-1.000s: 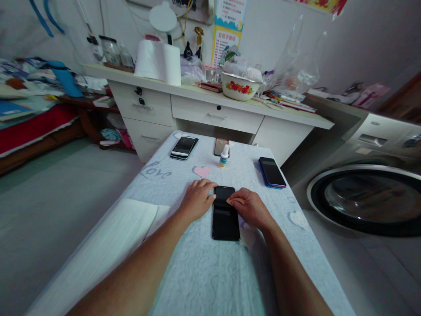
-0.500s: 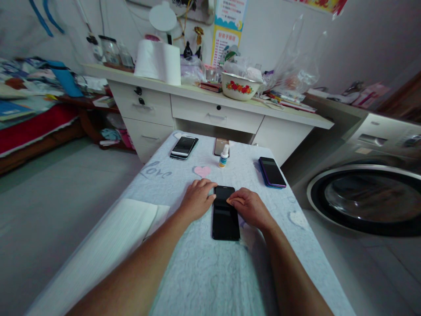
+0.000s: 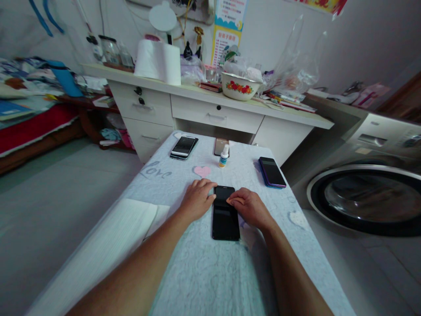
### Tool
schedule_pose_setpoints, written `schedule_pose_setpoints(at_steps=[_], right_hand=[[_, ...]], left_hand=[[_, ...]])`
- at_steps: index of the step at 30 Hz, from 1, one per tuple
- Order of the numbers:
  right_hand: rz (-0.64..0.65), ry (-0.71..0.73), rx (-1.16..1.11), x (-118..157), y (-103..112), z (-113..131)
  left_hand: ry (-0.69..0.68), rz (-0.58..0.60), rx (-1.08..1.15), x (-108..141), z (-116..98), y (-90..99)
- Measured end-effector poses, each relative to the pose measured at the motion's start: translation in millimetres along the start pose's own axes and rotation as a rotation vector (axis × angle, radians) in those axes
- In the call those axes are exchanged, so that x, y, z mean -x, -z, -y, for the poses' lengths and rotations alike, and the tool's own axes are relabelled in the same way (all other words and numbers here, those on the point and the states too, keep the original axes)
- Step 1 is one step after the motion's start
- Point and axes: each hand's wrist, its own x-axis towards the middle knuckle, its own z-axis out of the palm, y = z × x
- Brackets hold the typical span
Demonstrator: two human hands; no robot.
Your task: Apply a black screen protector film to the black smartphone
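A black smartphone (image 3: 226, 224) lies face up on the cloth-covered table, its dark screen reflecting light. Beside its upper left edge rests my left hand (image 3: 197, 199), fingers stretched out, with the thumb and index fingertip touching the phone's side. My right hand (image 3: 250, 206) is closed over the right part of the screen. Between its fingertips pokes a small orange piece (image 3: 229, 201), which looks like a wiping cloth; most of it is hidden. Beyond the phone stands a small white spray bottle (image 3: 224, 157) with a coloured label.
Stacked phones lie at the back left (image 3: 184, 146) and right (image 3: 272, 172) of the table; another phone (image 3: 221, 146) is behind the bottle. A pale folded sheet (image 3: 131, 224) covers the left side. Behind stands a white desk (image 3: 194, 107); a washing machine (image 3: 371, 145) is at right.
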Motion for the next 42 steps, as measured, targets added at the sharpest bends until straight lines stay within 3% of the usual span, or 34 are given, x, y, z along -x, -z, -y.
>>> schedule_pose_setpoints(at_steps=[42], right_hand=[[0.007, -0.001, -0.007, -0.8, -2.1, -2.9]], left_hand=[[0.007, -0.004, -0.004, -0.4, 0.3, -1.1]])
